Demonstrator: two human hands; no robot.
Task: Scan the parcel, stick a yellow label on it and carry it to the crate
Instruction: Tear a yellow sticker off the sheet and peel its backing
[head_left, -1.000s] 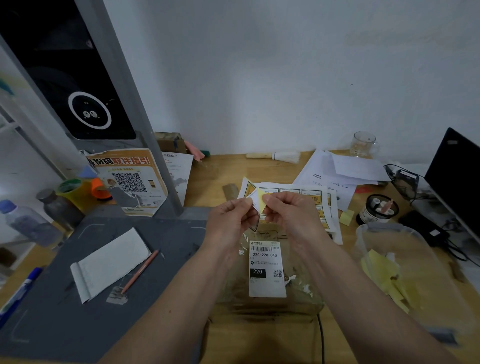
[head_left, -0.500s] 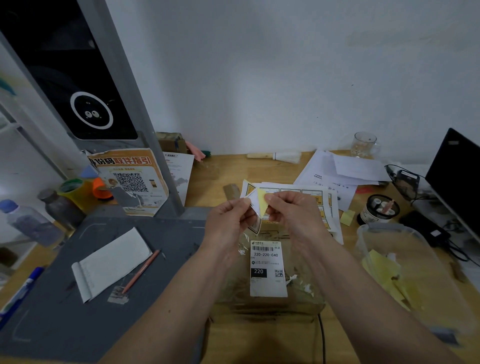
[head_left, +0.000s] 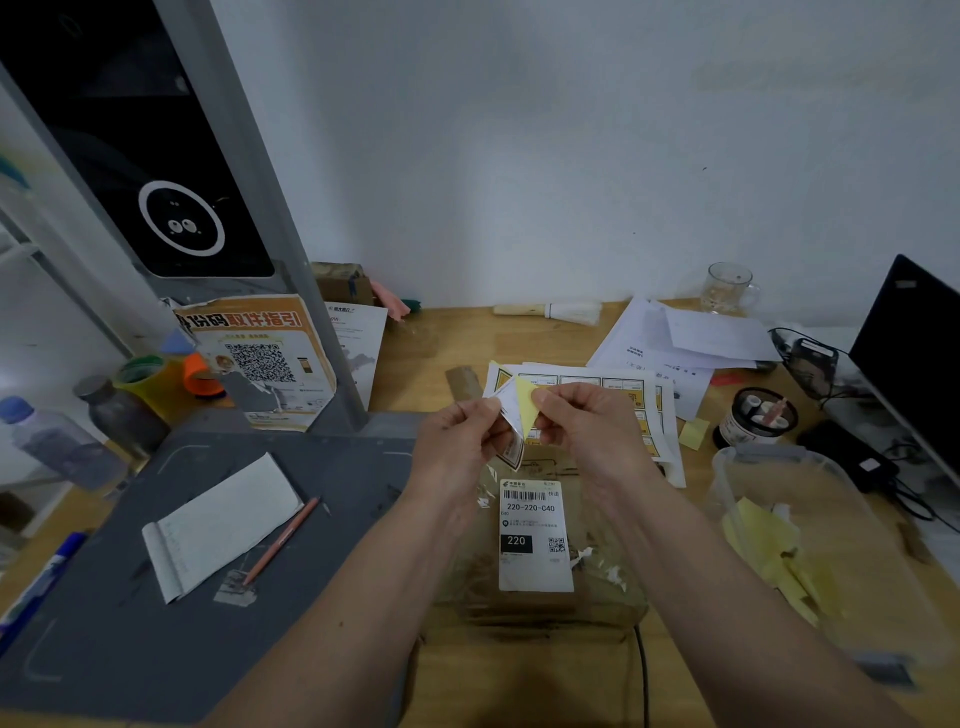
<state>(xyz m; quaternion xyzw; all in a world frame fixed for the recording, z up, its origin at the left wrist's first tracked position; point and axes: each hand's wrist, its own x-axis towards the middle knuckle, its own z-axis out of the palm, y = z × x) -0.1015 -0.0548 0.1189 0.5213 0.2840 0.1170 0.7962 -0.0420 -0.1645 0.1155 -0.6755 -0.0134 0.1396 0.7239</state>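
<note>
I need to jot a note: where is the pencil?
In the head view, the pencil lies lower left on the grey mat, beside the white notepad.

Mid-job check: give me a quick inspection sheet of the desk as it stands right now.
Surface: wooden desk with grey mat on its left part.
Job's things: parcel lies flat, shipping label up; yellow label partly peeled from its backing, above the parcel; label sheet behind.
Clutter: notepad, pencil, bottles, papers, glass mug, plastic tub holding yellow scraps.
Grippers: left hand pinches the backing; right hand pinches the yellow label.
Cables: black cable at the near edge; more at right.
Surroundings: white wall, scanner kiosk at left, dark screen at right.
</note>
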